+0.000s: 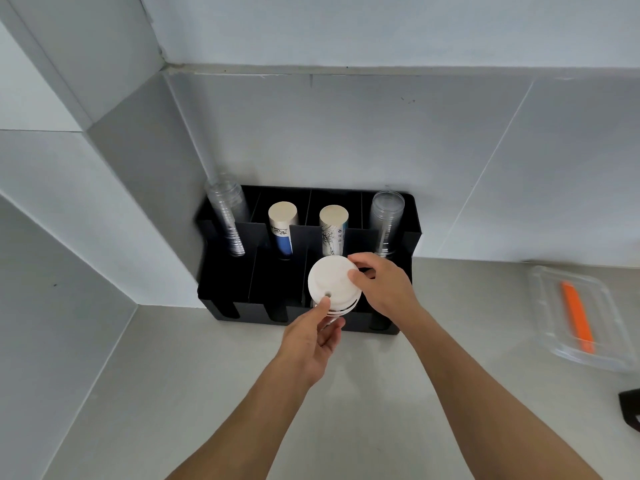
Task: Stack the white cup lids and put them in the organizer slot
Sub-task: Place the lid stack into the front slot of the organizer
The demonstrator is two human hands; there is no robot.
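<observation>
- Pale tiled walls meet at a corner; grey counter (214, 393) carries a black organizer (225, 306) pushed against the wall.
- I see both hands holding the stack of white lids (333, 284) above the organizer's front row, over slot 3 from the left.
- Left hand (308, 344): thumb on the top lid, fingers curled under the stack.
- Right hand (384, 289): fingertips pinching the stack's right rim.
- Step, as I judge it: stacking done, insertion starting.
- Next: align the stack with the slot, lower it, release.
</observation>
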